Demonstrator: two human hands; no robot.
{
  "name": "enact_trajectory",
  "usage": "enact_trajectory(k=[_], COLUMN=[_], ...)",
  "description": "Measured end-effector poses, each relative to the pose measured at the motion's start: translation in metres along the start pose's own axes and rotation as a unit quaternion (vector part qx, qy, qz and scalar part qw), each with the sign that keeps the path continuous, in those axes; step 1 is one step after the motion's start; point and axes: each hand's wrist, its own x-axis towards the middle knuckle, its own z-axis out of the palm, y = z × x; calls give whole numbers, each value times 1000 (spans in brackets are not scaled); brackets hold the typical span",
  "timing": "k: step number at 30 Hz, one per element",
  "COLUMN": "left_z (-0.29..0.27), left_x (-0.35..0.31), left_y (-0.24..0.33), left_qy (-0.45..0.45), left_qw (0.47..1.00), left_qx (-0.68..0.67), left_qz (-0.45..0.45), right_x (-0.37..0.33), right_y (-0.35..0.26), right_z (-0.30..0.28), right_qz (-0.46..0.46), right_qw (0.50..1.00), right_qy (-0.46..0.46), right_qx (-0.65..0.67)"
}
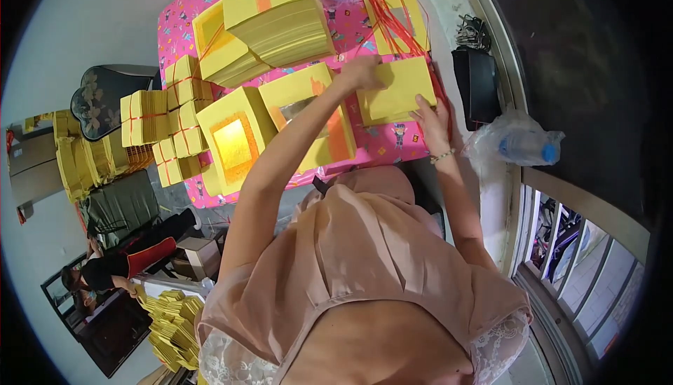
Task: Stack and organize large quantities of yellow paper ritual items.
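A small stack of plain yellow paper lies near the right front of the pink table. My right hand grips its lower right edge, thumb on top. My left hand is at the stack's upper left corner; its fingers are smeared and partly hidden, so their hold is unclear. Just left of this stack sits a block of yellow paper with a silver and orange patch, partly behind my left forearm. Another block with a gold square stands beside it.
Tall yellow paper stacks rise at the back; bundles tied with red string stand left. Loose red strings trail across the table's back right. A bagged plastic bottle lies right by the window. Another person is at lower left.
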Motion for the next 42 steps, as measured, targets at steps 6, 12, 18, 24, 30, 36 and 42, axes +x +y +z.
enact_trajectory(k=[6,12,18,24,30,36,42], left_z=[46,65,85,88,95,114,115], left_x=[23,24,27,32,35,34,23], left_y=[4,-7,-20,-28,-32,-24,-16], left_qy=[-94,-98,-90,-91,-68,-28,108], left_qw=[983,979,978,977,983,980,967], left_qx=[129,126,115,126,109,72,188], left_qz=[-95,-129,-151,-145,-133,-181,-133], right_x=[10,17,20,21,32,1,13], right_y=[57,81,91,96,128,49,52], right_z=[-7,-7,-5,-5,-22,11,6], right_qz=[34,42,13,42,-35,-275,-272], right_qw=[995,991,984,979,955,716,678], right_qy=[97,114,129,132,170,238,34], right_qx=[-3,-55,-125,-153,-241,-596,-682])
